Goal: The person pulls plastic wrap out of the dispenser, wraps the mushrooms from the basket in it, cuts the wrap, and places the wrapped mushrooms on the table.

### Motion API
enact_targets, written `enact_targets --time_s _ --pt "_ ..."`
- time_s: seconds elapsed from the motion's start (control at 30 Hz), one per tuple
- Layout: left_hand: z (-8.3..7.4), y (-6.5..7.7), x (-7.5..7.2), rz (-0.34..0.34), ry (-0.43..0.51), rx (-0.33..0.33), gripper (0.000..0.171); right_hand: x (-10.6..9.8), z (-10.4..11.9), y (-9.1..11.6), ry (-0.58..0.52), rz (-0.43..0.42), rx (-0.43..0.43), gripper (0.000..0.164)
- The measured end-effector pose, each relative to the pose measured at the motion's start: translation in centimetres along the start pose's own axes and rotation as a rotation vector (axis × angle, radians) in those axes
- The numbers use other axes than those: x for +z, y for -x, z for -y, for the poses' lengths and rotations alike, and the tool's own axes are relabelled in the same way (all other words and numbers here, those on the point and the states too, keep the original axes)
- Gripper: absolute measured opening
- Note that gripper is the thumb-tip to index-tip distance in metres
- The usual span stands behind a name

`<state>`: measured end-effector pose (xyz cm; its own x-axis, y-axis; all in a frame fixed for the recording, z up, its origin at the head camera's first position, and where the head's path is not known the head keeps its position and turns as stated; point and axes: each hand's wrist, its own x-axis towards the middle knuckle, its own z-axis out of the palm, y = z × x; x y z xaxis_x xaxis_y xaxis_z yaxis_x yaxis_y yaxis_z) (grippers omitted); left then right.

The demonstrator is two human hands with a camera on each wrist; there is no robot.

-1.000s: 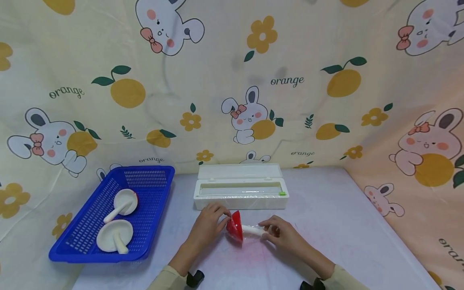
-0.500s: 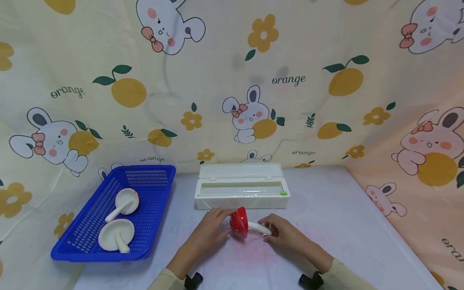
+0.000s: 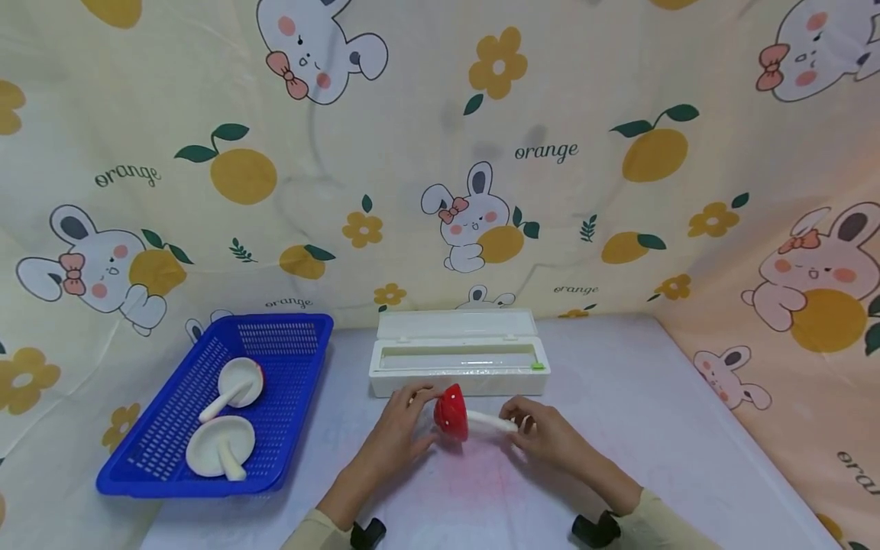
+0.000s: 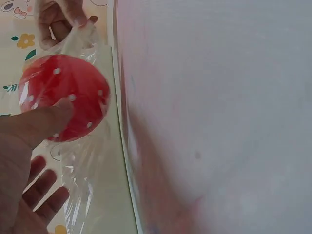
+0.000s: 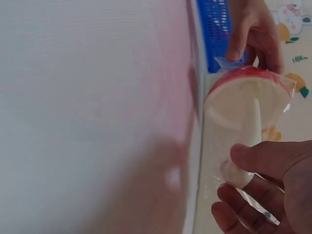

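A toy mushroom (image 3: 452,415) with a red, white-dotted cap and white stem is held sideways above the table, loosely covered in clear film (image 4: 80,180). My right hand (image 3: 550,435) pinches the end of the stem between thumb and fingers, as the right wrist view also shows. Beside the cap is my left hand (image 3: 399,431), its thumb at the red face and its other fingers spread apart. Behind both hands stands a white cling-film dispenser (image 3: 459,383) with its lid raised and a small green slider (image 3: 537,367) at its right end.
On the left of the table (image 3: 598,367) stands a blue plastic basket (image 3: 302,405). Inside lie two more mushrooms, one farther back (image 3: 241,378) and one nearer (image 3: 213,449), undersides up. A printed cloth (image 3: 412,114) hangs behind and along the right side.
The mushroom has risen and shifted slightly right, its cap turning to show more red. My left fingers have spread at the cap, while my right hand has moved slightly right with the stem.
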<state>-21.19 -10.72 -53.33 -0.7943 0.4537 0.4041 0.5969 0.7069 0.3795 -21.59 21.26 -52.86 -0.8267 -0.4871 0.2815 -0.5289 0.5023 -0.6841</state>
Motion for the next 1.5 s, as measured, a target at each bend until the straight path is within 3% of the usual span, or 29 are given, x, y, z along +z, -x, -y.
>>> enact_targets --time_s 0.23,0.4,0.73,0.97,1.17,1.37,1.5 --pt "-0.5 -0.4 0.3 -0.063 0.023 0.014 0.093 -0.9 0.8 -0.6 -0.034 -0.047 -0.048 0.027" --pt "-1.0 -0.8 0.1 -0.086 0.032 -0.027 0.089 -1.7 1.0 -1.3 -0.029 -0.056 -0.074 0.022" --pt "-1.0 -1.8 -0.6 -0.092 -0.002 -0.052 0.09 -2.9 1.1 -2.6 -0.024 0.009 0.001 0.017" --pt "-1.1 -2.6 -0.9 -0.122 -0.016 -0.059 0.088 -3.2 1.7 -3.3 -0.051 -0.007 0.006 0.019" --pt "-1.2 -3.7 -1.6 -0.136 0.055 -0.105 0.082 -3.5 2.4 -3.9 -0.065 -0.044 -0.011 0.019" --pt "-1.5 -4.7 -2.7 -0.127 0.11 -0.161 0.08 -4.0 2.9 -4.5 0.008 -0.08 0.014 0.041" --pt "-1.8 -5.3 -3.3 -0.141 0.113 -0.161 0.078 -4.6 3.1 -4.9 0.085 -0.154 -0.052 0.04"
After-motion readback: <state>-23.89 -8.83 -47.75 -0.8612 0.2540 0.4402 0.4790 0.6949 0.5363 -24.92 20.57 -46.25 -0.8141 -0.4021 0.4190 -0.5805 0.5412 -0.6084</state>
